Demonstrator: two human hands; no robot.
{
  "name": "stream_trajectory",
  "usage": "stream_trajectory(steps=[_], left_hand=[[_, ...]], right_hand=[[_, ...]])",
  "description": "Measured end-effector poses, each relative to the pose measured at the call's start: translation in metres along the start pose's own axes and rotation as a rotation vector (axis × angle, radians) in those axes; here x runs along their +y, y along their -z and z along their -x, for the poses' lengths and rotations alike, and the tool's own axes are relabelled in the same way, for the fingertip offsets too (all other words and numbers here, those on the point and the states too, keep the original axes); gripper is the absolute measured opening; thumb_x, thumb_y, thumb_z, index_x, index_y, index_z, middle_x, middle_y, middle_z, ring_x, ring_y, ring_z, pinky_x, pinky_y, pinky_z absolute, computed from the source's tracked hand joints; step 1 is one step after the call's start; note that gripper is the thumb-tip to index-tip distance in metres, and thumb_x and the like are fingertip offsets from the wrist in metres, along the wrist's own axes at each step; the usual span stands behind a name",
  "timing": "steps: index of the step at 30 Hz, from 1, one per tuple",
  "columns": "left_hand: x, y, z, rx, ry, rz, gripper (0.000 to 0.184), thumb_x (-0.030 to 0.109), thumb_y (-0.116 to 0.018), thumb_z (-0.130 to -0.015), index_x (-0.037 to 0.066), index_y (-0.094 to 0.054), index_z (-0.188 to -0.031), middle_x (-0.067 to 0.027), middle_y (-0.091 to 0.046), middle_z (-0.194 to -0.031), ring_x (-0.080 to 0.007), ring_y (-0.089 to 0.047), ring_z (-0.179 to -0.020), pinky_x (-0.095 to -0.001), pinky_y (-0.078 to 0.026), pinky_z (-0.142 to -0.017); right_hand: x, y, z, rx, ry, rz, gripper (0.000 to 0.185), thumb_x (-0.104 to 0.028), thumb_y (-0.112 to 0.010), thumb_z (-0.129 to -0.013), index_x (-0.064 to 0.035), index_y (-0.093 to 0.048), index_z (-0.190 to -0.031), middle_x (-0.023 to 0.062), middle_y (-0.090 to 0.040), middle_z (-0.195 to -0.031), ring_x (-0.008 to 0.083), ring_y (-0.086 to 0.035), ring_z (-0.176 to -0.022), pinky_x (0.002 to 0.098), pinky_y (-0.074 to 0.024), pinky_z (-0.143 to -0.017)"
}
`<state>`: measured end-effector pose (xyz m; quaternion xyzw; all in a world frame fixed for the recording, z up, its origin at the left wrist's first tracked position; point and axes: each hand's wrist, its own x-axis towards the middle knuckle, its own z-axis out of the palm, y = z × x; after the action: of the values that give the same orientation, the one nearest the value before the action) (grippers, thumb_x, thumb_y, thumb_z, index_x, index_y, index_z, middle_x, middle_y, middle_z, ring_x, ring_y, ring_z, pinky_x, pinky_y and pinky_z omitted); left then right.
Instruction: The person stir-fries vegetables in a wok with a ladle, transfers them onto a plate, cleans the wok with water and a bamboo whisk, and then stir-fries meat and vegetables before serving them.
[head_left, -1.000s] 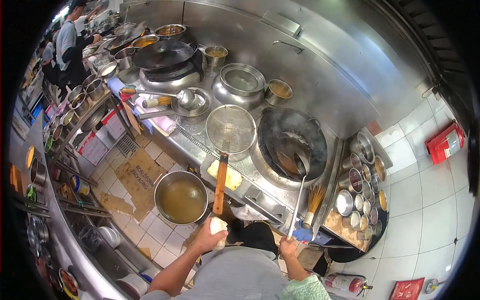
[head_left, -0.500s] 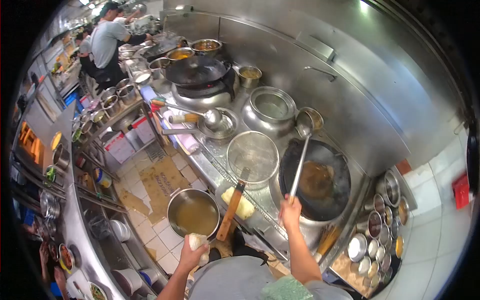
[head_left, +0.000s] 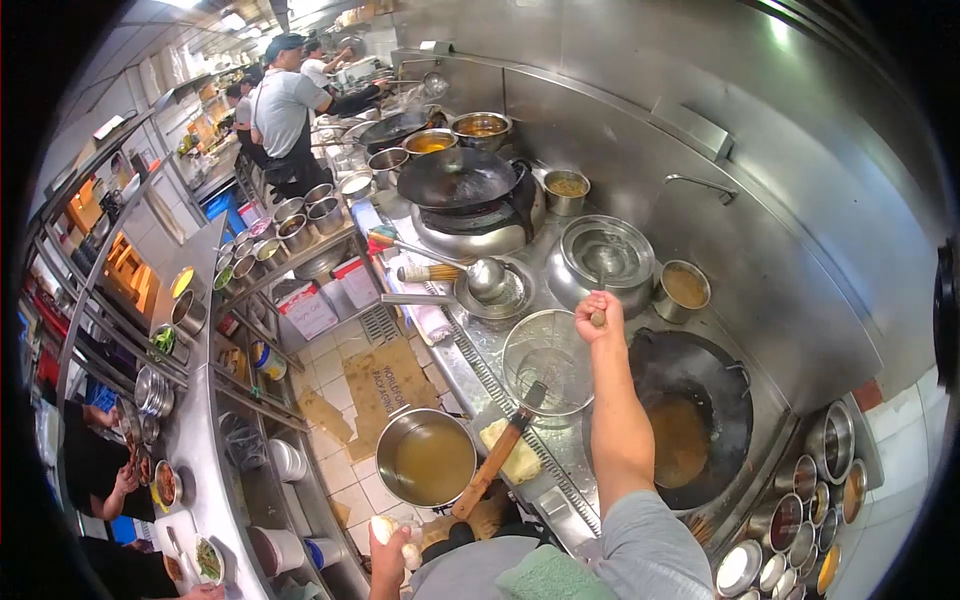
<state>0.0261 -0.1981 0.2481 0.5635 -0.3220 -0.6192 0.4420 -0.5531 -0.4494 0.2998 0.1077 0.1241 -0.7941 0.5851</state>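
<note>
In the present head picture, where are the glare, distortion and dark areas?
Head view, upper right: white glare on the steel wall; head view, left: lens distortion bows the counter; head view, lower right: the wok looks dark; head view corners: black.

one left hand [head_left: 388, 562], one right hand [head_left: 600, 318], two ladles [head_left: 488, 280] nearby, one whitish bundle [head_left: 381, 530], three dark woks [head_left: 440, 188], one mesh strainer [head_left: 540, 352], two brushes [head_left: 440, 272], one bent wall pipe [head_left: 702, 182], two bowls [head_left: 482, 141] of orange liquid [head_left: 482, 126], one green cloth [head_left: 560, 577]
</note>
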Motion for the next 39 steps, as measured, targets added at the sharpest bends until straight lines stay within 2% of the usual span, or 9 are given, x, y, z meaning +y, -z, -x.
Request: stream_trajectory(steps=[5,10,18,21,24,28,31,37,39], left_hand=[[0.018,-0.008,-0.013,-0.269,0.043,0.007,0.048,0.007,-0.069,-0.085,0.005,-0.048,-0.128,-0.0095,-0.063,-0.11,-0.0203,-0.064,-0.097,-0.0362,-0.054,-0.087],[0.031,-0.01,-0.052,-0.688,0.084,0.005,0.062,0.007,-0.07,-0.082,0.004,-0.042,-0.137,-0.0138,-0.061,-0.123,-0.0243,-0.065,-0.109,-0.0391,-0.054,-0.095],[0.048,-0.042,-0.072,-1.038,0.2,-0.099,0.051,0.011,-0.067,-0.084,0.0,-0.051,-0.131,-0.0143,-0.066,-0.117,-0.024,-0.068,-0.103,-0.0378,-0.056,-0.092],[0.045,-0.05,-0.056,-1.119,0.285,0.054,0.057,0.02,-0.068,-0.086,0.001,-0.05,-0.137,-0.0156,-0.066,-0.122,-0.0253,-0.069,-0.101,-0.0399,-0.058,-0.087],[0.013,-0.044,-0.059,-1.217,0.698,0.374,0.065,0.03,-0.07,-0.088,0.005,-0.047,-0.143,-0.0151,-0.065,-0.129,-0.0276,-0.068,-0.102,-0.0414,-0.058,-0.082],[-0.009,-0.066,-0.032,-1.32,0.971,0.537,0.067,0.042,-0.062,-0.095,0.009,-0.043,-0.15,-0.0138,-0.06,-0.139,-0.0367,-0.061,-0.12,-0.0529,-0.048,-0.102],[0.01,-0.107,0.008,-1.383,0.971,0.51,0.075,0.051,-0.057,-0.098,0.009,-0.036,-0.156,-0.0144,-0.049,-0.152,-0.0505,-0.038,-0.143,-0.0563,-0.034,-0.118],[-0.011,-0.213,0.039,-1.356,1.019,0.554,0.061,0.054,-0.051,-0.101,0.01,-0.052,-0.142,-0.0105,-0.064,-0.129,-0.0478,-0.047,-0.136,-0.0616,-0.033,-0.114],[-0.031,-0.248,0.042,-1.339,0.998,0.566,0.056,0.054,-0.048,-0.102,0.007,-0.059,-0.132,-0.0113,-0.069,-0.114,-0.0421,-0.056,-0.125,-0.0593,-0.041,-0.104]], right_hand=[[0.02,-0.026,0.086,-0.144,-0.039,-0.117,0.036,-0.004,-0.051,-0.092,-0.0157,-0.04,-0.06,-0.0066,-0.043,-0.052,0.0066,-0.043,-0.043,0.0232,-0.0371,-0.044],[0.052,-0.05,0.202,-0.301,-0.052,-0.213,0.028,-0.002,-0.053,-0.091,-0.0138,-0.043,-0.067,-0.0064,-0.044,-0.057,0.0043,-0.044,-0.046,0.0229,-0.0379,-0.044],[0.098,-0.041,0.368,-0.098,-0.015,-0.161,0.032,-0.005,-0.057,-0.09,-0.0168,-0.042,-0.063,-0.0073,-0.042,-0.055,0.0059,-0.041,-0.044,0.0244,-0.0353,-0.045],[0.112,-0.013,0.413,-0.056,0.03,-0.106,0.033,-0.007,-0.057,-0.09,-0.0179,-0.043,-0.062,-0.0077,-0.043,-0.054,0.0055,-0.042,-0.044,0.0247,-0.037,-0.046],[0.118,0.027,0.447,0.005,0.045,-0.106,0.033,-0.008,-0.056,-0.091,-0.0175,-0.044,-0.062,-0.0079,-0.043,-0.054,0.0053,-0.043,-0.044,0.0248,-0.038,-0.046],[0.125,0.076,0.48,0.075,0.082,-0.115,0.032,-0.008,-0.054,-0.093,-0.0165,-0.044,-0.063,-0.0081,-0.044,-0.055,0.0047,-0.043,-0.044,0.0247,-0.0386,-0.046],[0.141,0.094,0.493,0.068,0.149,-0.132,0.021,-0.006,-0.052,-0.095,-0.0109,-0.049,-0.075,-0.0095,-0.045,-0.058,0.0027,-0.044,-0.043,0.0226,-0.0397,-0.045],[0.162,0.107,0.496,0.024,0.181,-0.216,0.022,-0.01,-0.051,-0.096,-0.0118,-0.05,-0.074,-0.007,-0.047,-0.061,0.0041,-0.044,-0.046,0.0225,-0.0417,-0.046],[0.167,0.108,0.494,0.035,0.189,-0.174,0.019,-0.015,-0.053,-0.099,-0.0096,-0.055,-0.08,-0.0052,-0.05,-0.064,0.0045,-0.044,-0.047,0.0215,-0.0444,-0.048]])
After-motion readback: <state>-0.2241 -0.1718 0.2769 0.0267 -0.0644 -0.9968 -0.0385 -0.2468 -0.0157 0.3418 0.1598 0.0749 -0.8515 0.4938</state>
